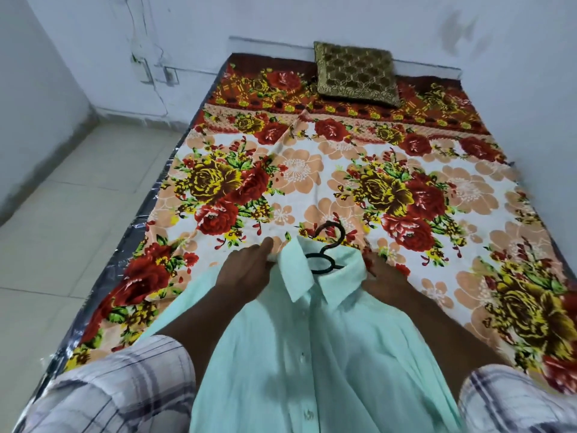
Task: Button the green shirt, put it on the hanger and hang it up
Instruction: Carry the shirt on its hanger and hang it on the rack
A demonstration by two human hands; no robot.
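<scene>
The pale green shirt [315, 345] lies front up on the bed, its placket closed with white buttons showing down the middle. A dark hanger [326, 248] sits inside the collar, its hook sticking out onto the bedsheet. My left hand [246, 273] grips the shirt's left shoulder beside the collar. My right hand [385, 279] holds the right shoulder, its fingers partly tucked under the collar. The hanger's arms are hidden inside the shirt.
A floral bedsheet [343, 182] covers the mattress. A gold patterned cushion [356, 73] lies at the bed's far end against the white wall. Pale tiled floor [62, 229] runs along the left side of the bed.
</scene>
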